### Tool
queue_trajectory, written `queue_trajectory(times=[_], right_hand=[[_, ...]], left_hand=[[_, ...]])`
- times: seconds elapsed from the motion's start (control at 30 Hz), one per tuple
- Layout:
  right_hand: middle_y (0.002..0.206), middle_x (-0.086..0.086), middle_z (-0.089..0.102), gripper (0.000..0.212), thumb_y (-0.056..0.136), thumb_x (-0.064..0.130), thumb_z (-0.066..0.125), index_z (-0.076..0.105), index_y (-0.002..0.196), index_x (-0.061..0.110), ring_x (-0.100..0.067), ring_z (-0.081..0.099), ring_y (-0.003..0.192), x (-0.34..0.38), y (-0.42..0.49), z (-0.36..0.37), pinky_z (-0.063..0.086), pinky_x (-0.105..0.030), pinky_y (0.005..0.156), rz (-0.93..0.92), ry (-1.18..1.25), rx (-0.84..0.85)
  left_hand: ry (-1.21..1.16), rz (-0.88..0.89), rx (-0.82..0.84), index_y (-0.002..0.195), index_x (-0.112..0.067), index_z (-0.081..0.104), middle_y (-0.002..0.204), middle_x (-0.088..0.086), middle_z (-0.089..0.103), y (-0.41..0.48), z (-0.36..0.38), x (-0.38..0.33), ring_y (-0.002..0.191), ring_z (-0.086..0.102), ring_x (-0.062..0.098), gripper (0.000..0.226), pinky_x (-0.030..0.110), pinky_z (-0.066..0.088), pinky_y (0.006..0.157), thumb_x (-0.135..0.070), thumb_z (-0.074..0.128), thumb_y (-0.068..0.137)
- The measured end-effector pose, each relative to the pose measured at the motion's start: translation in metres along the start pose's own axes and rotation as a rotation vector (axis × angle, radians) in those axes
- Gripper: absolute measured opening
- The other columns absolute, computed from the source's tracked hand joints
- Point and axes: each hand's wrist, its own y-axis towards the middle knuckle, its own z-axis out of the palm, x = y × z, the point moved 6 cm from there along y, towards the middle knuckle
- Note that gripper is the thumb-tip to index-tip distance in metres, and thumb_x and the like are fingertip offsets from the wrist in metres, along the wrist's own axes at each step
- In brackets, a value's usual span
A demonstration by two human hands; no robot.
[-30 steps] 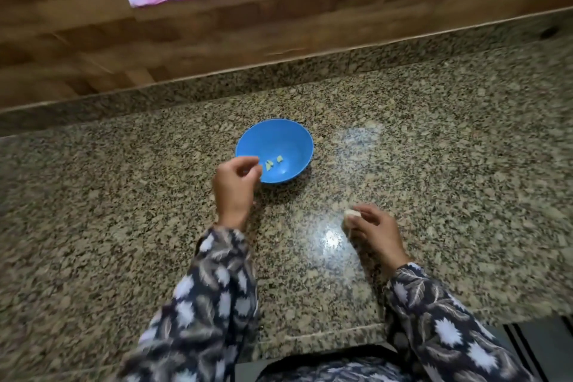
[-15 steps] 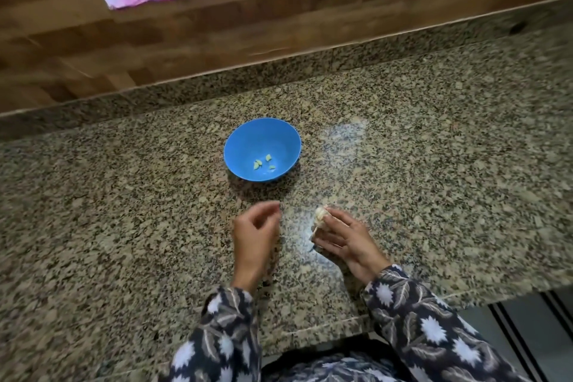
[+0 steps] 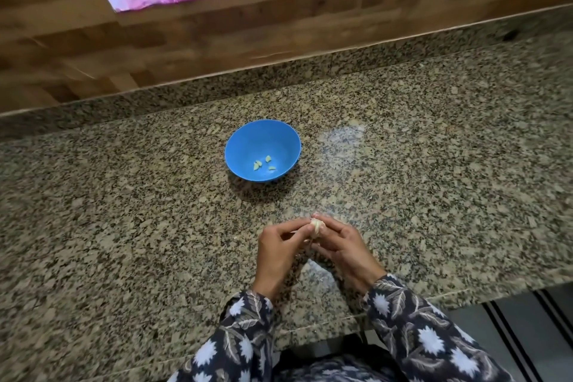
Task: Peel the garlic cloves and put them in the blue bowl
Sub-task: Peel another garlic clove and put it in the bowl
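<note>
Two grips, left hand (image 3: 276,253) and right hand (image 3: 344,248), pinch one small pale garlic clove (image 3: 316,225) low centre, seemingly unpeeled. Peeling is the step; next, strip its skin, then reach up-frame to the round blue plastic bowl (image 3: 279,139) on the speckled granite table (image 3: 124,211).

The blue bowl (image 3: 263,136) is small and round, sitting upright and open. Three tiny pale yellowish peeled cloves (image 3: 268,159) lie loose in its bottom, close together toward the near side. One more whitish garlic clove (image 3: 315,225) is in front of the bowl, slightly to its right, pinched between the left hand (image 3: 279,250) and right hand (image 3: 341,245). Can't tell how much skin is on it.
</note>
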Motion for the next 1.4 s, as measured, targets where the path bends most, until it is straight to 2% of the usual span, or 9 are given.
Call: queue_trajectory(times=[0.23, 0.5, 0.67, 0.77, 0.93, 1.03, 1.13, 1.3, 1.4], right_hand=[[0.134, -0.011, 0.051, 0.032, 0.087, 0.002, 0.055, 0.058, 0.119, 0.006, -0.019, 0.062, 0.106, 0.002, -0.001, -0.004, 0.054, -0.027, 0.083, -0.065, -0.151, -0.012], [0.111, -0.01, 0.066, 0.031, 0.087, 0.003, 0.056, 0.058, 0.118, 0.005, -0.018, 0.064, 0.095, -0.002, -0.002, -0.004, 0.055, -0.022, 0.074, -0.03, -0.137, -0.054], [0.102, -0.01, 0.068, 0.027, 0.089, 0.001, 0.052, 0.058, 0.115, 0.004, -0.016, 0.067, 0.083, 0.007, -0.001, -0.008, 0.057, -0.023, 0.071, -0.049, -0.031, -0.075], [0.111, -0.008, 0.065, 0.032, 0.086, 0.008, 0.059, 0.058, 0.117, 0.009, -0.017, 0.064, 0.092, 0.024, 0.001, -0.022, 0.056, -0.025, 0.077, -0.201, -0.453, -0.186], [0.093, -0.005, 0.066, 0.04, 0.088, 0.01, 0.055, 0.05, 0.128, 0.012, -0.018, 0.063, 0.072, 0.059, 0.003, -0.058, 0.054, -0.022, 0.062, -0.442, -1.23, -0.484], [0.123, -0.013, 0.058, 0.042, 0.091, 0.012, 0.05, 0.044, 0.133, 0.014, -0.022, 0.058, 0.108, 0.059, 0.009, -0.07, 0.045, -0.027, 0.095, -0.41, -1.389, -0.5], [0.152, -0.006, 0.016, 0.055, 0.092, 0.029, 0.045, 0.022, 0.141, 0.021, -0.023, 0.012, 0.141, 0.05, 0.006, -0.051, 0.002, -0.039, 0.115, -0.504, -1.673, -0.532], [0.15, 0.006, -0.012, 0.071, 0.086, 0.065, 0.01, -0.004, 0.143, 0.026, -0.011, -0.011, 0.139, -0.007, 0.006, 0.009, -0.013, -0.035, 0.111, -0.578, -1.747, 0.0], [0.151, 0.009, -0.015, 0.072, 0.09, 0.066, 0.01, -0.006, 0.146, 0.024, -0.009, -0.011, 0.141, -0.031, 0.015, -0.003, -0.014, -0.034, 0.113, -0.525, -1.833, 0.056]], left_hand=[[0.269, 0.129, -0.013, 0.097, -0.011, 0.073, 0.085, -0.003, 0.073, -0.003, 0.002, -0.01, 0.07, 0.067, 0.001, 0.018, 0.015, 0.054, 0.06, -0.018, 0.072, 0.081], [0.538, 0.238, -0.074, 0.088, -0.013, 0.071, 0.076, -0.003, 0.07, -0.001, 0.011, -0.007, 0.063, 0.063, 0.003, 0.01, 0.013, 0.051, 0.054, -0.021, 0.066, 0.087], [-0.297, -0.172, -0.071, 0.092, -0.005, 0.071, 0.084, 0.014, 0.073, 0.004, 0.003, 0.012, 0.073, 0.07, 0.022, 0.01, 0.028, 0.059, 0.065, -0.007, 0.066, 0.084], [-0.577, -0.347, -0.128, 0.098, 0.003, 0.068, 0.082, 0.017, 0.071, 0.002, -0.007, 0.028, 0.065, 0.067, 0.019, 0.019, 0.024, 0.057, 0.059, -0.007, 0.067, 0.081], [0.348, -0.085, -0.159, 0.102, -0.01, 0.072, 0.097, -0.002, 0.071, 0.014, -0.033, 0.028, 0.083, 0.064, 0.008, 0.021, 0.023, 0.054, 0.081, -0.016, 0.069, 0.083], [0.73, 0.138, -0.035, 0.103, -0.009, 0.07, 0.099, -0.004, 0.068, 0.015, -0.023, 0.015, 0.082, 0.059, 0.004, 0.018, -0.001, 0.042, 0.072, -0.015, 0.064, 0.087], [0.919, 0.21, 0.1, 0.099, -0.009, 0.071, 0.094, 0.004, 0.072, 0.016, -0.011, 0.016, 0.077, 0.066, 0.009, 0.016, 0.012, 0.053, 0.072, -0.015, 0.058, 0.091], [0.435, -0.172, 0.102, 0.088, -0.006, 0.073, 0.082, 0.002, 0.072, 0.029, -0.008, 0.023, 0.07, 0.069, 0.015, 0.009, 0.027, 0.058, 0.07, -0.008, 0.072, 0.079], [0.078, -0.457, 0.128, 0.083, 0.007, 0.068, 0.073, 0.018, 0.068, 0.027, -0.005, 0.033, 0.058, 0.066, 0.02, 0.006, 0.028, 0.057, 0.057, 0.006, 0.069, 0.078]])
